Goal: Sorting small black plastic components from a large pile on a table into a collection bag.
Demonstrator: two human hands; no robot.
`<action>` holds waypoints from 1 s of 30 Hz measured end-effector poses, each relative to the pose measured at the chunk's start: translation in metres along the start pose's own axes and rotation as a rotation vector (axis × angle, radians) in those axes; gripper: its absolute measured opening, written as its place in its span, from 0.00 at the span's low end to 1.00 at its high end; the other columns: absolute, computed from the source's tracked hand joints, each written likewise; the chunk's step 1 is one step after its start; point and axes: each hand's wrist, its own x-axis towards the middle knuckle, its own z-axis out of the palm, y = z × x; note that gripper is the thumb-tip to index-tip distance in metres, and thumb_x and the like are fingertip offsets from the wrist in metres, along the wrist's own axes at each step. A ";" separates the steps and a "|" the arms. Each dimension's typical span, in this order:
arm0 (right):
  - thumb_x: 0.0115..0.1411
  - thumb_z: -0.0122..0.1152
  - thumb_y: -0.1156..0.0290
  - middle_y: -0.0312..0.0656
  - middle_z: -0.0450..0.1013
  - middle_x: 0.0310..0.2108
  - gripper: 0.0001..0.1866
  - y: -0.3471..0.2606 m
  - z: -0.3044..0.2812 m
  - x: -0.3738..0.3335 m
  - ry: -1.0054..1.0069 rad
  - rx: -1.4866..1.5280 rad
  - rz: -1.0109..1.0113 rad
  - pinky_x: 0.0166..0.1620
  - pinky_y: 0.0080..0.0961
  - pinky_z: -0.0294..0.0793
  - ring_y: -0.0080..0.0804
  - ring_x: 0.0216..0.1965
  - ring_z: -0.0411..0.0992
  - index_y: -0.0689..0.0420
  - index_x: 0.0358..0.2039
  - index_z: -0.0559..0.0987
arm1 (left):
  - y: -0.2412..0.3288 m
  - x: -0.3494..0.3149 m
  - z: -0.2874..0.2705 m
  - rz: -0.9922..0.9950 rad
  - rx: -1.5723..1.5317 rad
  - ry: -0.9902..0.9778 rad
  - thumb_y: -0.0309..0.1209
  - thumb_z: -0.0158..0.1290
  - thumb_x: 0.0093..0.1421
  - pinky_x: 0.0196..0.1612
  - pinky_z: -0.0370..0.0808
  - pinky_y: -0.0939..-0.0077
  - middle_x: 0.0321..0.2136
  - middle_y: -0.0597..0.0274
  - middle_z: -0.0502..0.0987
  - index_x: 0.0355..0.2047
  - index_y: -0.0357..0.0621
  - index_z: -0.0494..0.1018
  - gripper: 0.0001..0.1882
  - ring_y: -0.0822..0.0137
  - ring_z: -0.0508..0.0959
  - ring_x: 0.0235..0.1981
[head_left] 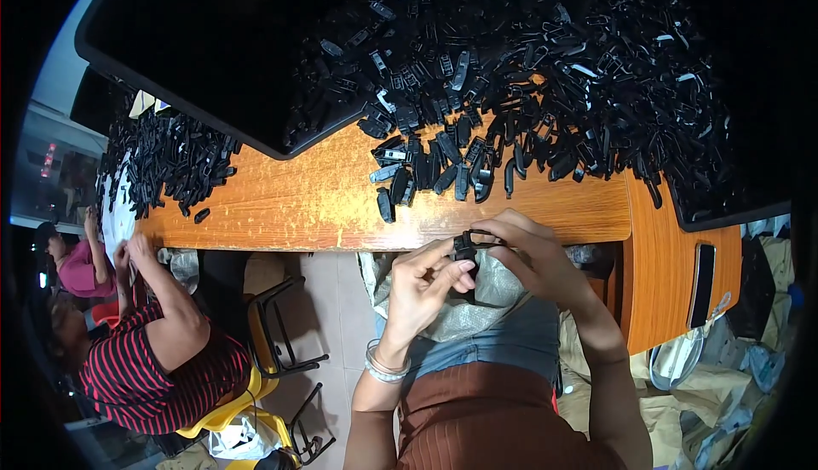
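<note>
Just off the front edge of the wooden table, above my lap, my left hand [423,284] pinches a small black plastic part [463,247] between thumb and fingers. From the other side my right hand [537,254] is closed on a thin black piece [487,234] that meets or touches that part. Whether the two are joined I cannot tell. Beyond my hands, a large heap of similar black plastic parts [460,159] spreads over the table, some with shiny grey faces.
The wooden table [315,201] carries black trays [196,61] and another pile of black parts [170,163] at left. A phone [702,285] lies at the right. A co-worker in a striped shirt [162,368] sits at left by metal-framed stools [290,325]. Bags [682,402] lie at lower right.
</note>
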 end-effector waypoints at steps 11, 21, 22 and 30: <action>0.56 0.53 0.81 0.49 0.69 0.36 0.17 -0.004 -0.002 -0.009 -0.031 -0.129 -0.025 0.39 0.30 0.68 0.44 0.37 0.69 0.64 0.48 0.70 | 0.017 0.000 0.005 0.152 0.332 0.080 0.19 0.53 0.54 0.19 0.66 0.87 0.19 0.61 0.70 0.38 0.25 0.74 0.11 0.77 0.71 0.17; 0.51 0.56 0.82 0.44 0.68 0.34 0.19 -0.016 0.026 -0.019 0.155 -0.222 0.045 0.38 0.27 0.68 0.35 0.34 0.69 0.63 0.45 0.73 | 0.008 0.007 0.017 0.265 0.372 0.110 0.21 0.53 0.54 0.27 0.71 0.82 0.28 0.57 0.75 0.40 0.29 0.74 0.12 0.72 0.73 0.21; 0.51 0.56 0.82 0.44 0.68 0.34 0.19 -0.017 0.025 -0.019 0.155 -0.221 0.044 0.38 0.27 0.68 0.35 0.34 0.69 0.63 0.45 0.73 | 0.008 0.009 0.017 0.302 0.374 0.131 0.21 0.53 0.55 0.28 0.71 0.82 0.30 0.56 0.75 0.39 0.29 0.74 0.12 0.71 0.74 0.22; 0.51 0.53 0.86 0.42 0.69 0.32 0.09 -0.006 0.026 -0.039 0.317 0.460 0.355 0.32 0.17 0.71 0.24 0.29 0.69 0.67 0.34 0.77 | -0.017 -0.005 0.014 -0.085 -0.465 0.010 0.24 0.53 0.57 0.28 0.72 0.82 0.33 0.54 0.75 0.40 0.28 0.74 0.12 0.71 0.75 0.23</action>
